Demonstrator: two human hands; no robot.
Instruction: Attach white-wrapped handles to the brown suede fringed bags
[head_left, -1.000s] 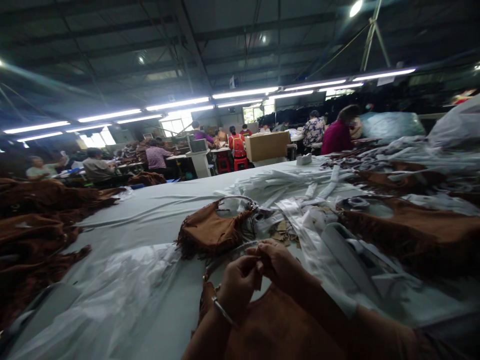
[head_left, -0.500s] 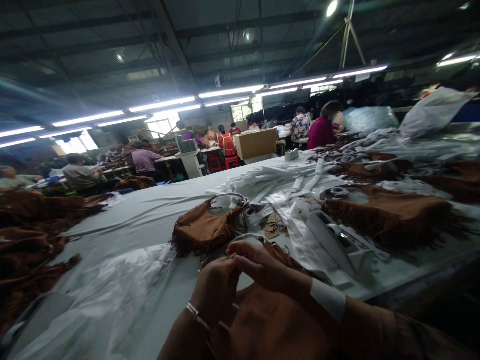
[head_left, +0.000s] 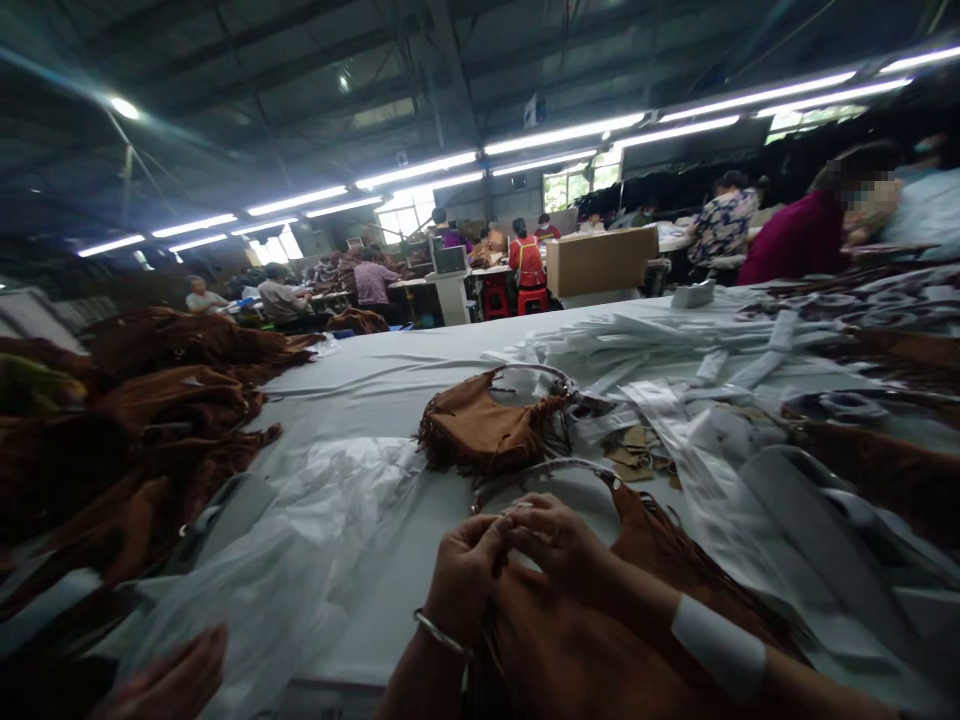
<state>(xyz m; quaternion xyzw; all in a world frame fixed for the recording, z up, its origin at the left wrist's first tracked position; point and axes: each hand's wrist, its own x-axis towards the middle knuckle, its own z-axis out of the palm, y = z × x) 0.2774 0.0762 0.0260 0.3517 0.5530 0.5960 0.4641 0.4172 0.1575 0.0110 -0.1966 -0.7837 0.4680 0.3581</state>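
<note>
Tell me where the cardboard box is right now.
In the head view the cardboard box sits far back, right of centre, at the far edge of the white table, beside a person in a red vest.

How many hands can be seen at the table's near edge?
3: the left hand and right hand pinch the brown fringed suede piece; another person's hand shows bottom left.

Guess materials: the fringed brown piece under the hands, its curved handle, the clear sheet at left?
Brown fringed piece: looks like suede or faux suede; matte, napped, fringe cut along the edge. Curved handle: probably metal, with a pale sheen; blurred. Clear sheet: thin plastic film, translucent, crinkled, glossy.
</note>
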